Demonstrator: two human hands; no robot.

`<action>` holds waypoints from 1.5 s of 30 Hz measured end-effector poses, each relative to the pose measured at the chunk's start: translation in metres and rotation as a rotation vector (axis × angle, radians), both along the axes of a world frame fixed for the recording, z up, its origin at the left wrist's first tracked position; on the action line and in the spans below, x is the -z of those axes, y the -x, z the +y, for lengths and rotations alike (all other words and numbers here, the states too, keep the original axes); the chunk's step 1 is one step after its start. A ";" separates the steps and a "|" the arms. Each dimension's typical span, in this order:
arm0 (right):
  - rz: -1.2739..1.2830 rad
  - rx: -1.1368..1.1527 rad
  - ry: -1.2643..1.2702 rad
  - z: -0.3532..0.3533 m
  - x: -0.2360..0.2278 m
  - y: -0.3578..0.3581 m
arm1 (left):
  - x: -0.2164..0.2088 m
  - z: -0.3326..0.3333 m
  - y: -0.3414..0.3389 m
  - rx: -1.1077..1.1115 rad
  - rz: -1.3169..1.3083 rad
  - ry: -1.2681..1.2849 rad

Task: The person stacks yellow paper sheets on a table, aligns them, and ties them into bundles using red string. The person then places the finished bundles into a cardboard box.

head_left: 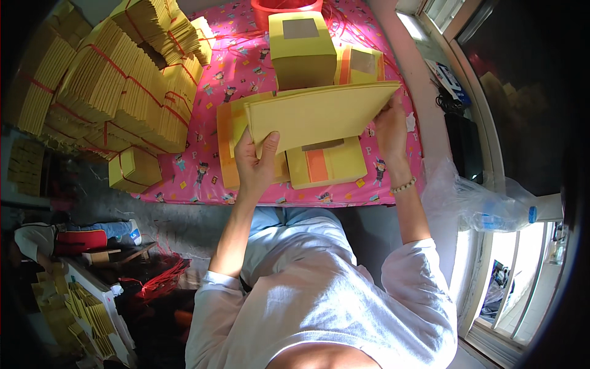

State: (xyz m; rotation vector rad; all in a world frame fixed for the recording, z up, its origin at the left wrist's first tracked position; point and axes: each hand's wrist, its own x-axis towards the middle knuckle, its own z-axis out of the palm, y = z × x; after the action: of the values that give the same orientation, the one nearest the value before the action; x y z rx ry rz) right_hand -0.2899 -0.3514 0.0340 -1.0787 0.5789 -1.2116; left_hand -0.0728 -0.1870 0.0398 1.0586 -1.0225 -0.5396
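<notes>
Both my hands hold a thin sheaf of yellow paper envelopes (pixel 322 117) tilted above the table. My left hand (pixel 257 163) grips its lower left corner, thumb on the near face. At the right end, my right hand (pixel 391 126) has its fingers closed on the edge, the fingertips partly hidden behind the paper. Beneath the sheaf lies a yellow stack with an orange stripe (pixel 329 165), and another yellow stack (pixel 228 147) sits to its left, partly covered. Farther back stands a taller yellow stack (pixel 304 58) with a grey rectangle on top, beside a lower striped stack (pixel 362 64).
Bundles of yellow envelopes (pixel 123 80) tied with red string are heaped at the left of the pink patterned tablecloth (pixel 196 132). A red basin (pixel 286 6) and loose red strings are at the back. At right, a plastic bag (pixel 485 206) hangs by the window. Another person (pixel 80 237) is at lower left.
</notes>
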 end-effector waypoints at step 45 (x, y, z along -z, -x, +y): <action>0.286 0.012 0.422 0.039 0.026 0.018 | -0.029 -0.020 0.003 -0.238 0.103 0.050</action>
State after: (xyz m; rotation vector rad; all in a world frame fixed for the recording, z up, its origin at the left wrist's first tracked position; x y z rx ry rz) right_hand -0.3084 -0.3127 0.0076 -1.6250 0.5585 -1.2284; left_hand -0.0754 -0.2072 0.0687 1.0798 -0.8023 -0.3693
